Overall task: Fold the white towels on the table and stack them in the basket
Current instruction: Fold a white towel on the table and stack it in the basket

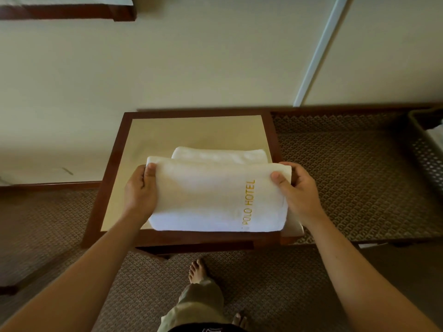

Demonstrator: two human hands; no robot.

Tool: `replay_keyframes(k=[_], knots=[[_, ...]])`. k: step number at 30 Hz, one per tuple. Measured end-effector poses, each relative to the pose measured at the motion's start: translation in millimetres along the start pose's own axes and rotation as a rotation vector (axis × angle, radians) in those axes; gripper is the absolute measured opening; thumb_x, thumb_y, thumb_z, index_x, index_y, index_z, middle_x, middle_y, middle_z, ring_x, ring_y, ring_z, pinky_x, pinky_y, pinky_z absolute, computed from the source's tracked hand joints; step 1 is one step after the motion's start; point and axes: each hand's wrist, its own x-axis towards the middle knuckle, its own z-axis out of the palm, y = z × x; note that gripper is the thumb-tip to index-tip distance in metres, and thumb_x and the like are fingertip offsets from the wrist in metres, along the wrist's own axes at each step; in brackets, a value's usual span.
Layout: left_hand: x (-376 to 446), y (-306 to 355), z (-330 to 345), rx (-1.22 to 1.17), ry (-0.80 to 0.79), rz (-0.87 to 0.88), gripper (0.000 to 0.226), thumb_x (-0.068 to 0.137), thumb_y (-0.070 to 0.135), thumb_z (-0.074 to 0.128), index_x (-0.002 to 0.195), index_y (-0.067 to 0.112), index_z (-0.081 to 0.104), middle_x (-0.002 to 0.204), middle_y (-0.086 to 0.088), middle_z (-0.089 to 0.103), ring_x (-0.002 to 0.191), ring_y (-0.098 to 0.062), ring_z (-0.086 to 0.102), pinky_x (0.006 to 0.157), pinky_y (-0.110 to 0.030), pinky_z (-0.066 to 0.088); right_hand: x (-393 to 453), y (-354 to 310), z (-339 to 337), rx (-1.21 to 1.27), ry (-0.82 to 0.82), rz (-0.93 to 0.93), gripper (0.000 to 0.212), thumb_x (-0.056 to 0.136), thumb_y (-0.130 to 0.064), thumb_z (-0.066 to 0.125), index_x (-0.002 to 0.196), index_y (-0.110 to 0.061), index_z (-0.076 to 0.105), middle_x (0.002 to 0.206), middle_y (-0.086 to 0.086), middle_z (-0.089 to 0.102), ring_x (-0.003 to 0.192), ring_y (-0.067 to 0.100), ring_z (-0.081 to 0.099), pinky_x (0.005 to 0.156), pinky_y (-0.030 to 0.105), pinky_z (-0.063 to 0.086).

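I see the folded towel (215,195) held over the table (105,178), left hand (141,190) gripping its left end, right hand (299,190) its right end, thumbs on top. Risk: the fold may slip open in the carry, since only the ends are pinched. A second towel (219,154) lies just behind. The basket (424,144) sits well apart at the right on the carpet (347,176); nothing blocks that path.

Both arms extended forward; left hand (141,188) and right hand (297,190) each gripping, thumbs on top.
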Motion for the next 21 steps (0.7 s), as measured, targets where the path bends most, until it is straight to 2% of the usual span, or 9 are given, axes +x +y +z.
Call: replay_keyframes(k=[3, 6, 8, 10, 12, 16, 19, 21], knots=[[43, -2, 19, 0.017, -0.021, -0.036, 0.047, 0.109, 0.05, 0.031, 0.101, 0.014, 0.061, 0.086, 0.0, 0.061, 0.076, -0.014, 0.055, 0.061, -0.031, 0.039, 39, 6, 12, -0.04, 0.059, 0.008, 0.026, 0.094, -0.023, 0.074, 0.117, -0.015, 0.065, 0.101, 0.001, 0.075, 0.09, 0.014, 0.074, 0.071, 0.029, 0.061], [91, -9, 44, 0.053, -0.097, -0.087, 0.049, 0.108, 0.054, 0.031, 0.103, 0.015, 0.061, 0.09, 0.0, 0.062, 0.084, -0.023, 0.058, 0.069, -0.035, 0.041, 89, 19, 25, -0.126, 0.117, 0.04, 0.025, 0.095, -0.028, 0.073, 0.115, -0.017, 0.065, 0.1, -0.002, 0.074, 0.09, 0.013, 0.073, 0.072, 0.03, 0.061], [118, -17, 61, 0.087, -0.214, -0.12, 0.047, 0.104, 0.056, 0.043, 0.11, 0.013, 0.063, 0.098, -0.003, 0.065, 0.091, -0.027, 0.061, 0.075, -0.036, 0.043, 121, 35, 31, -0.244, 0.145, 0.07, 0.026, 0.095, -0.033, 0.073, 0.114, -0.019, 0.063, 0.099, -0.006, 0.07, 0.093, 0.016, 0.07, 0.076, 0.033, 0.058], [137, -27, 75, 0.14, -0.338, -0.148, 0.042, 0.098, 0.05, 0.061, 0.121, 0.016, 0.062, 0.107, -0.002, 0.066, 0.097, -0.027, 0.063, 0.077, -0.034, 0.045, 144, 53, 35, -0.361, 0.158, 0.113, 0.024, 0.096, -0.033, 0.071, 0.113, -0.021, 0.06, 0.095, -0.013, 0.065, 0.095, 0.018, 0.067, 0.077, 0.03, 0.049], [155, -34, 87, 0.159, -0.382, -0.153, 0.042, 0.094, 0.045, 0.069, 0.125, 0.018, 0.062, 0.109, 0.0, 0.065, 0.099, -0.026, 0.063, 0.079, -0.032, 0.043, 161, 68, 39, -0.445, 0.189, 0.168, 0.026, 0.096, -0.037, 0.069, 0.113, -0.019, 0.06, 0.092, -0.011, 0.063, 0.094, 0.019, 0.064, 0.076, 0.028, 0.044], [186, -26, 101, 0.253, -0.347, -0.094, 0.052, 0.094, 0.049, 0.067, 0.136, 0.02, 0.055, 0.117, 0.001, 0.062, 0.103, -0.025, 0.056, 0.086, -0.036, 0.042, 175, 75, 46, -0.534, 0.272, 0.196, 0.027, 0.098, -0.041, 0.065, 0.111, -0.017, 0.06, 0.099, -0.004, 0.063, 0.092, 0.016, 0.058, 0.077, 0.026, 0.038], [196, -22, 110, 0.486, -0.235, 0.08, 0.06, 0.094, 0.052, 0.065, 0.143, 0.022, 0.048, 0.139, -0.007, 0.055, 0.123, -0.035, 0.05, 0.104, -0.047, 0.04, 173, 74, 53, -0.536, 0.344, 0.205, 0.036, 0.099, -0.04, 0.065, 0.118, -0.01, 0.06, 0.104, 0.003, 0.066, 0.095, 0.02, 0.059, 0.079, 0.027, 0.038], [184, -19, 107, 0.534, -0.13, 0.197, 0.054, 0.095, 0.045, 0.065, 0.141, 0.021, 0.051, 0.144, -0.008, 0.051, 0.128, -0.037, 0.047, 0.106, -0.05, 0.036, 165, 73, 57, -0.526, 0.391, 0.226, 0.038, 0.098, -0.04, 0.065, 0.119, -0.008, 0.059, 0.109, 0.007, 0.069, 0.099, 0.024, 0.062, 0.079, 0.027, 0.039]])
